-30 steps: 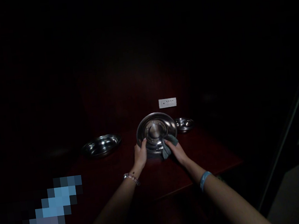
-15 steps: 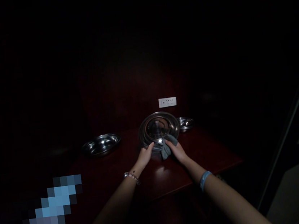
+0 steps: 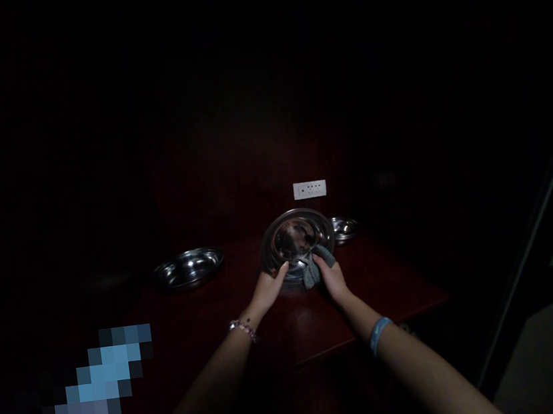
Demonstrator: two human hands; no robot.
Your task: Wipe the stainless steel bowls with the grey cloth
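Tilted up above the table is a shiny steel plate [image 3: 294, 235] with a wide rim, its inner face turned toward me. My left hand [image 3: 268, 290] grips its lower left edge, thumb on the rim and the other fingers hidden behind. At the lower right edge, my right hand [image 3: 333, 279] is closed on a grey cloth [image 3: 311, 273], which it presses against the plate. Part of the cloth hangs below the thumb.
On the dark red table [image 3: 316, 326], a steel dish [image 3: 189, 269] lies to the left. Steel bowls [image 3: 344, 229] sit behind the plate at the right, partly covered by it. A white power socket [image 3: 309, 189] is on the back wall. The surroundings are very dark.
The plate has shifted slightly to the right and turned a little. My right hand and the cloth have moved slightly right along its lower edge.
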